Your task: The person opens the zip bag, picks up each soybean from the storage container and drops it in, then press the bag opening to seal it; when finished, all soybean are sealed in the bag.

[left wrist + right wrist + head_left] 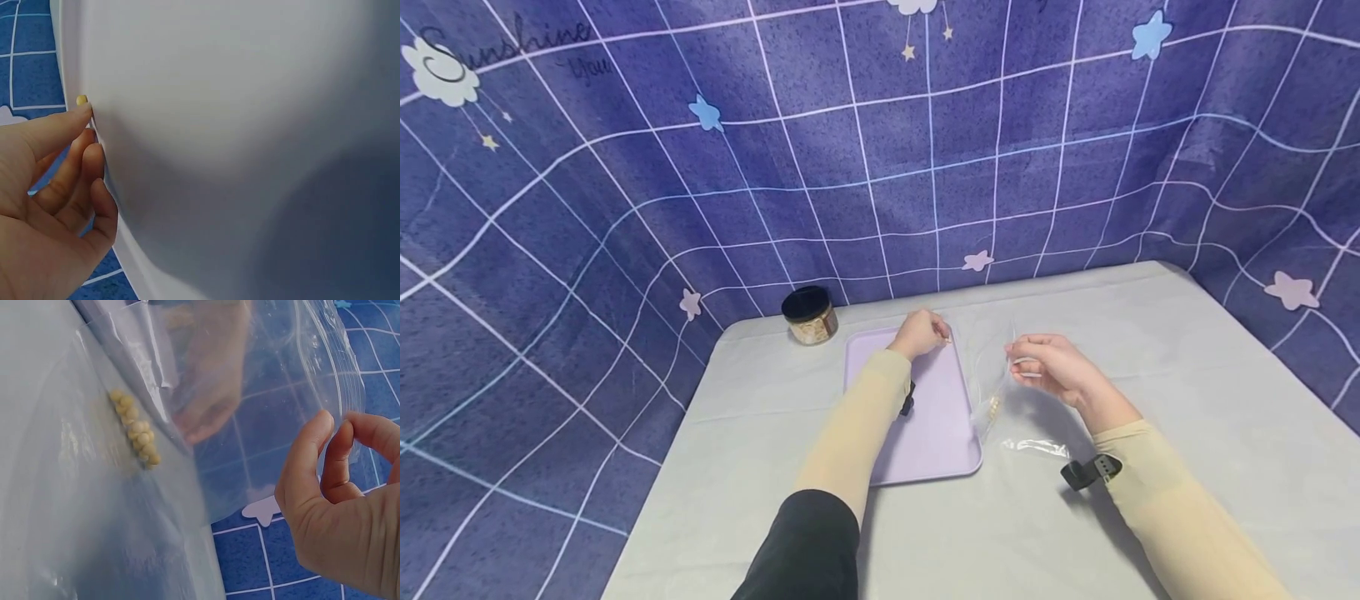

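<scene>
Currently | your right hand (pixel 1060 372) pinches clear bag (pixel 262 412), beans (pixel 134 428) inside, just right of lilac tray (pixel 936 433) | your left hand (pixel 919 333) pinches one bean (pixel 82 100) at tray's far edge

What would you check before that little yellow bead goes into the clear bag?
1. Bead at left hand's fingertips: ok.
2. Right hand pinching the clear bag: ok.
3. Bag mouth held open: cannot tell.
4. Beads already in the bag settled low in it: ok.
5. Left hand above the bag: not ok, it is over the lilac tray.
6. Jar out of the hands' way: ok.
</scene>
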`<state>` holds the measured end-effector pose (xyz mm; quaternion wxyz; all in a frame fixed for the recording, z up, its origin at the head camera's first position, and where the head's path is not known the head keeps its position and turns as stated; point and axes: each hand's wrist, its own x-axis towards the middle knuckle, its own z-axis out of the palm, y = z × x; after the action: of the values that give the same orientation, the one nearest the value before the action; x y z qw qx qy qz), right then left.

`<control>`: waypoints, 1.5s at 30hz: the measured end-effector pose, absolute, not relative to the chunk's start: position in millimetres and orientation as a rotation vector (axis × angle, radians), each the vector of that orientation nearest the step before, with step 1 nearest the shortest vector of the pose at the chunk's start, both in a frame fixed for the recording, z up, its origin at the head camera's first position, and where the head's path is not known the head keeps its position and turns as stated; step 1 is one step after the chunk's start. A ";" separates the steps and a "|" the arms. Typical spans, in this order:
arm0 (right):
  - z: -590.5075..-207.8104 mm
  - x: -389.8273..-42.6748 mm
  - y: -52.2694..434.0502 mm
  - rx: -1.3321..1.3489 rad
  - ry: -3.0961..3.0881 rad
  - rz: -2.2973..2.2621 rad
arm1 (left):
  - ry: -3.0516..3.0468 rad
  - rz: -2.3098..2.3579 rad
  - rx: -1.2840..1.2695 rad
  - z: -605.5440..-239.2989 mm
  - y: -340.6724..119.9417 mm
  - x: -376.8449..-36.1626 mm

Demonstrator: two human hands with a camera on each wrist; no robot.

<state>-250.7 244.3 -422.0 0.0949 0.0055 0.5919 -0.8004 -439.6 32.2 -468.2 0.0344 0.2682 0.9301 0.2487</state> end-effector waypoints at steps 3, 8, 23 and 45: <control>-422.1 -251.6 242.8 0.013 1.760 -2.370 | 2.862 0.783 0.800 -469.2 30.2 -440.3; -423.7 -252.7 242.3 -0.007 1.765 -2.363 | 2.865 0.914 0.778 -464.0 25.2 -441.5; -420.3 -254.4 241.0 0.003 1.756 -2.354 | 2.522 1.267 1.324 -376.7 40.4 -348.7; -421.4 -256.2 236.2 -0.008 1.746 -2.364 | 2.880 0.805 0.798 -449.8 27.9 -430.3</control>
<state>-256.2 236.2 -421.4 0.1013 -0.0027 0.5910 -0.8003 -430.3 27.9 -449.8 0.0235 0.2577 0.9303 0.2600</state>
